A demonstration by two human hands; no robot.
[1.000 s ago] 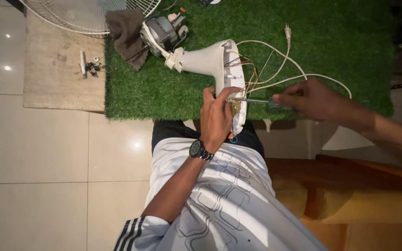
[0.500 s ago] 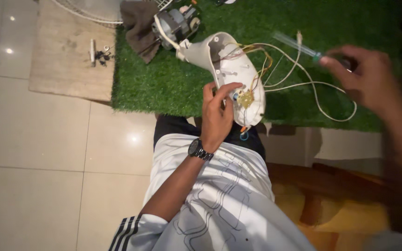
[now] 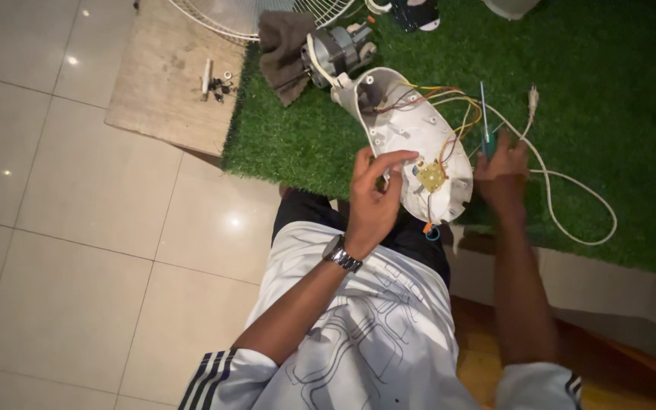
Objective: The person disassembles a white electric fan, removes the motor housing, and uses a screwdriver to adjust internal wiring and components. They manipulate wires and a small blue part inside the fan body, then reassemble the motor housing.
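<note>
Left hand (image 3: 371, 199) fingers pinch the smooth white plastic fan housing (image 3: 413, 140); right hand (image 3: 501, 171) fingers clamp a thin screwdriver (image 3: 484, 121), handle hidden

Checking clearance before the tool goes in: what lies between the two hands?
In the head view, the open white fan shell lies between the left hand and right hand, with its yellow switch board and coloured wires.

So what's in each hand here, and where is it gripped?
The left hand grips the white fan shell by its near edge. The right hand holds a screwdriver by its handle, shaft pointing away.
</note>
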